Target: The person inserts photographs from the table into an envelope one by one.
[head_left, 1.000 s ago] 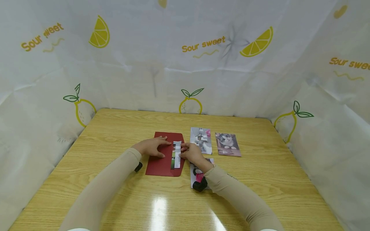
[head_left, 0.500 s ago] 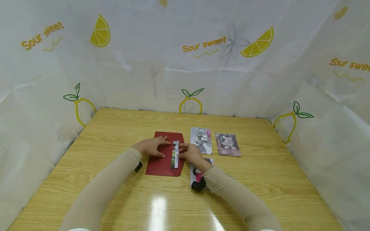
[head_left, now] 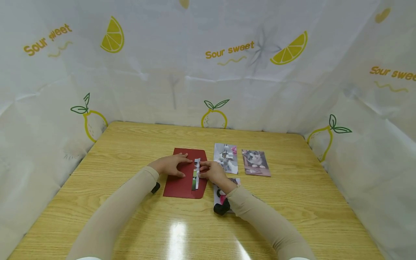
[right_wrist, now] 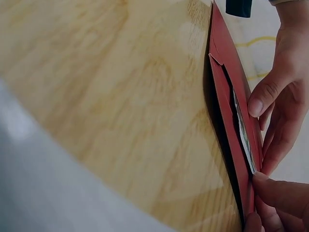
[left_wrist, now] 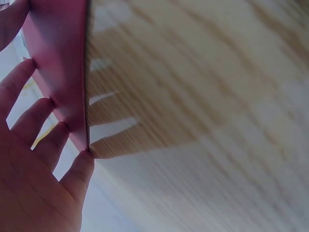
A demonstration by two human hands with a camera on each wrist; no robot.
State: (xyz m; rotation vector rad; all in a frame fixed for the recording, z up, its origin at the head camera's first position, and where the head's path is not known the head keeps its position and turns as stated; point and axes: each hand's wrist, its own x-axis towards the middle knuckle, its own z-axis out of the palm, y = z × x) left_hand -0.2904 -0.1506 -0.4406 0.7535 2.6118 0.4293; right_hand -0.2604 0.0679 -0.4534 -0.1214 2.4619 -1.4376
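A red envelope [head_left: 178,189] lies flat on the wooden table, its flap side facing right. From its opening a narrow strip of a photo [head_left: 196,178] sticks out; the rest is hidden inside. My left hand [head_left: 170,165] rests on the envelope with its fingers spread, and in the left wrist view its fingertips touch the red paper. At the photo's right edge, my right hand [head_left: 217,172] pinches with thumb and fingers. The right wrist view shows the right thumb [right_wrist: 277,191] against the photo edge [right_wrist: 244,128] in the envelope's slit.
To the right lie two more photos, a grey one [head_left: 225,162] and a cat photo [head_left: 256,162]. Another photo [head_left: 218,195] lies partly hidden under my right wrist and its black camera [head_left: 222,207]. A white lemon-print cloth [head_left: 156,72] surrounds the table.
The photo has slid left into the envelope, so its visible strip is narrower. My right hand has moved slightly left with it. The left hand has stayed in place.
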